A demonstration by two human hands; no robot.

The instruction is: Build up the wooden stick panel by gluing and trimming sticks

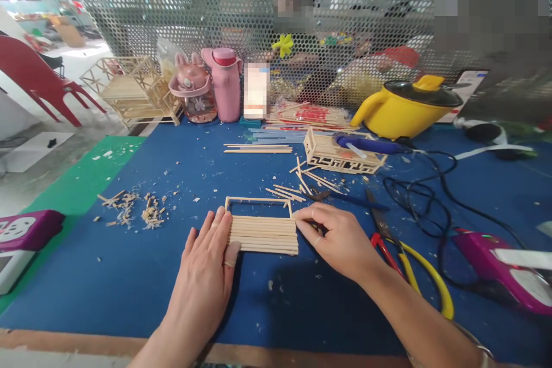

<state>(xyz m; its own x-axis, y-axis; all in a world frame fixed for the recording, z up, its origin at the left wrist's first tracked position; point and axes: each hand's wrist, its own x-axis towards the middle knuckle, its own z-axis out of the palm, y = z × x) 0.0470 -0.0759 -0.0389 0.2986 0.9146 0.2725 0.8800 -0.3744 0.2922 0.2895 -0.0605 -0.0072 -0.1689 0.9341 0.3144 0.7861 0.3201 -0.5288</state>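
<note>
A small frame of pale wooden sticks (263, 236) lies on the blue mat, its near part covered by a row of sticks laid side by side and its far part open. My left hand (204, 264) rests against the left end with fingers stretched out, the thumb at the near left corner. At the right end, my right hand (334, 236) has thumb and forefinger pinched at the frame's side, by the last covered row. Just beyond that hand lie loose short sticks (287, 191) and dark-jawed pliers (321, 194), partly hidden by it.
Scissors (403, 259) and a purple device (504, 267) lie at right, near a looping black cable. A blue glue gun (371, 144) rests on a stick-built piece (340, 158). Behind stand a yellow pot (401, 109) and pink bottle (226, 86). Stick scraps (129, 207) lie left.
</note>
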